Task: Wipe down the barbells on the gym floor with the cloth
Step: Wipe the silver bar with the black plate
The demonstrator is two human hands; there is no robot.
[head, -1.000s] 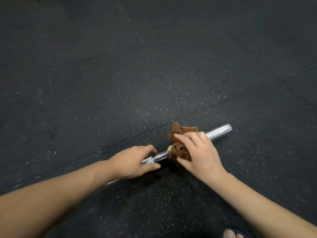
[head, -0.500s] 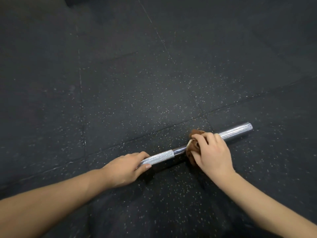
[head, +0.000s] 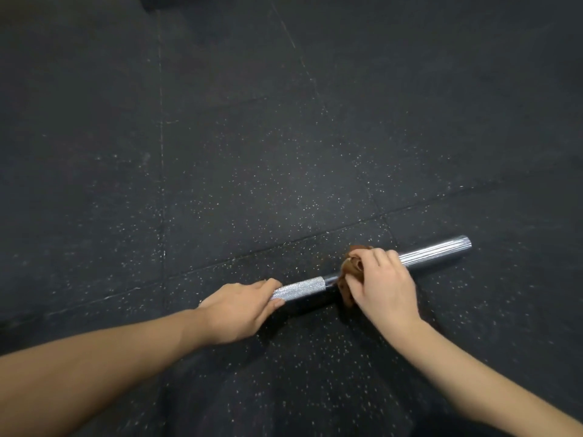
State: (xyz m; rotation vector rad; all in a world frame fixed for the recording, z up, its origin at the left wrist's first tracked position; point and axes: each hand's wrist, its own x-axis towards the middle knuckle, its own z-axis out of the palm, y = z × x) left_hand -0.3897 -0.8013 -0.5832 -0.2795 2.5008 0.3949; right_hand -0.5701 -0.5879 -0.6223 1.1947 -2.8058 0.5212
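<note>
A short chrome barbell (head: 432,254) lies on the black floor, running from lower left up to the right, with a knurled grip section near its middle. My left hand (head: 239,307) grips the bar at its left part, hiding that end. My right hand (head: 383,288) holds a bunched brown cloth (head: 348,280) wrapped round the bar just right of the knurled section. Only the cloth's left edge and top show past my fingers. The bar's right end is bare and shiny.
Black speckled rubber floor tiles (head: 252,152) with thin seams fill the view on all sides. A dark edge of some object (head: 176,0) shows at the very top.
My right hand has slid the cloth rightward along the bar, uncovering the knurled section. The cloth, loose and spread a second ago, is now bunched under my fingers. My left hand keeps its grip.
</note>
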